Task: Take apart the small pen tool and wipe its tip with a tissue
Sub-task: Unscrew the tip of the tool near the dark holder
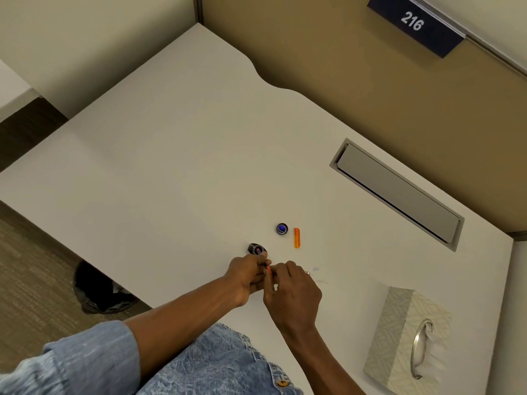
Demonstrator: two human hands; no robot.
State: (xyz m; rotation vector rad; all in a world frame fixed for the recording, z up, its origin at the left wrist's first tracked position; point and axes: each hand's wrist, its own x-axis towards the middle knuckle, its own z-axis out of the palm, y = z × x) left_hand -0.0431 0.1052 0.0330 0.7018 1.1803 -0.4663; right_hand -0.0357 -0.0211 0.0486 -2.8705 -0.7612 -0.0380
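White worktop (176,155) fills the view, set against a tan partition with a "216" sign (413,22). Near its front edge the left hand (245,280) and right hand (293,292) meet, fingers curled together around the pen (269,269); only a sliver of orange-red shows between them, so the exact grip is hard to read, but both hands look pinched on it. Just beyond the left fingertips lies a dark ring-shaped piece (257,249), touching or nearly so. Farther out sit a blue cap (282,228) and, just beside it, an orange tube (297,238), apparently parts already off. At the right stands the tissue box (407,337), a tissue showing at its slot, untouched.

The pen looks tiny, light and stiff, its plastic likely slick; parts this small could roll or slip away. Best held by fingertips close to the joint, one hand steadying the body while the other twists or pulls. The tip is probably delicate, so wiping calls for light pressure.
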